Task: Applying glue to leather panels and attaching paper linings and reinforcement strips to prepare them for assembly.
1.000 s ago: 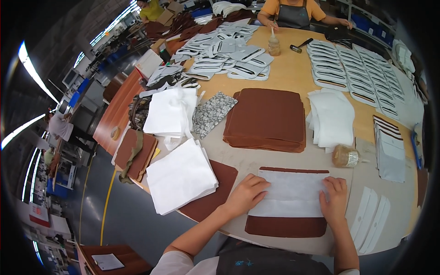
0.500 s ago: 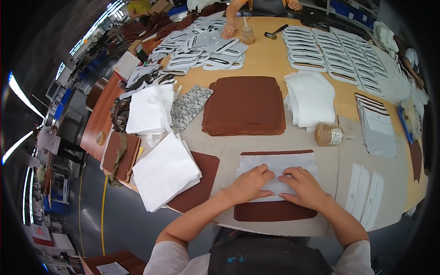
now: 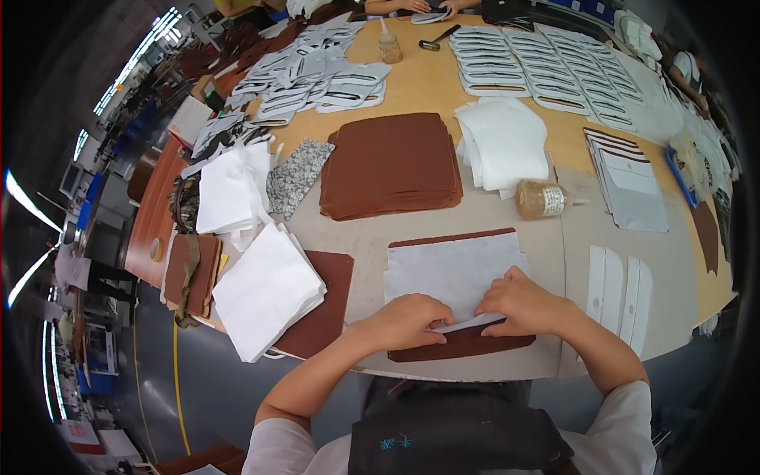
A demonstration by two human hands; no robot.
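At lower left a white sheet stack [image 3: 265,289] lies on the table [image 3: 554,360]; at lower centre the left hand [image 3: 404,321] presses flat, and the right hand [image 3: 522,301], which a second ago lay apart, has closed in, pinching up the near edge of the white lining sheet [image 3: 455,269] over the brown leather panel [image 3: 467,344]; smoothing has become lifting.

Leather-goods workshop (stacked brown panels [image 3: 390,164], glue bottle [image 3: 541,199])

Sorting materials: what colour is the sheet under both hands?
White sheet, lying on a brown panel; head view shows it best.
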